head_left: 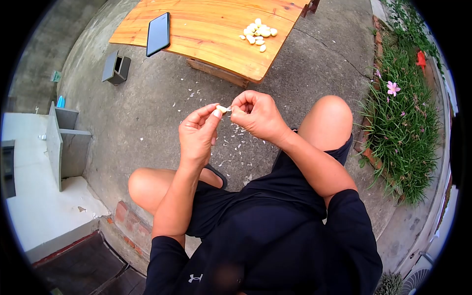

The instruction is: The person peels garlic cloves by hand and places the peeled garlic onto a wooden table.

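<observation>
- Left hand [195, 135]: thumb and finger pinching one pale garlic clove [222, 109], held off the tabletop's [211, 37] edge.
- Right hand [258, 114]: pinching what seems a shred of skin [229, 109] at the clove's tip; hard to make out.
- Hazard: a slick clove, tugged in a loose pinch, could drop to the ground [147, 123] beside the tabletop.
- Heaped cloves [265, 33]: on the tabletop; lower ones hidden.
- Tabletop: far edge cut off.
</observation>
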Available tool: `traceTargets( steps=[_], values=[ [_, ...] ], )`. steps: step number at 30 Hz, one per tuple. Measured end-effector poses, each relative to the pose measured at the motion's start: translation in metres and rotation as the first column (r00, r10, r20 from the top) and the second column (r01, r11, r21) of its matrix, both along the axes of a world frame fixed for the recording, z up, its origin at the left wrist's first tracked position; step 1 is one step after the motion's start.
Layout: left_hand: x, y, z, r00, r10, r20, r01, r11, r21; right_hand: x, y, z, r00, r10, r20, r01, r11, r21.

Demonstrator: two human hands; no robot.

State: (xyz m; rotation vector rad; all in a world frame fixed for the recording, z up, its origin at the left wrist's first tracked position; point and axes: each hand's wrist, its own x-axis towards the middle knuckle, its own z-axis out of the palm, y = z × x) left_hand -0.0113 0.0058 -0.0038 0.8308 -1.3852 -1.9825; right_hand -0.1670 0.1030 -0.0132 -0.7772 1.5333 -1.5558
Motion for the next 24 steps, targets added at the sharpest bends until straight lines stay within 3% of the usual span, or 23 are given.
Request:
traceTargets(
  steps=[10,24],
  values=[
    [0.0006,-0.0009,0.0075,1.0,-0.007,-0.007,0.008,0.983,0.185,-0.0009,0.0007,-0.0026,1.0,-0.005,0.0,0.005,1.0,0.007],
    [0.0014,-0.0024,0.0066,1.0,0.015,0.009,-0.017,0.974,0.224,-0.0032,0.0026,-0.0003,0.99,0.01,-0.141,-0.006,0.999,0.034]
  ],
)
